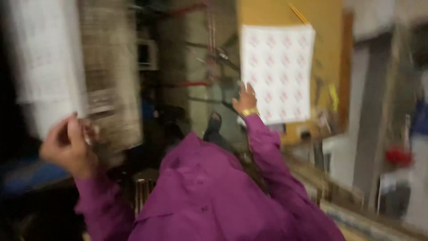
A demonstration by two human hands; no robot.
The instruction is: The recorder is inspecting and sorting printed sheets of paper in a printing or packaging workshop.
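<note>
Fingers of the right hand (245, 99), which is wearing a gold bangle on a purple sleeve, are closing on the lower left edge of a white paper sheet (278, 71) with rows of small red marks. The sheet is hanging almost upright, its long axis vertical, and it is spreading up and to the right from the grip. The picture is blurred, so how tightly the fingers are pinching I cannot tell exactly.

The left hand (67, 147) is curling shut around the bottom end of a thick brownish stack of sheets (111, 85). This stack is standing upright above the hand, with pale paper just beside it on the left. The two hands are well apart.

Between them a dark metal frame (200, 67) with red parts is standing. Behind the sheet a yellow wall (325, 27) is showing, and a blurred red object (398, 157) is sitting far to the right.
</note>
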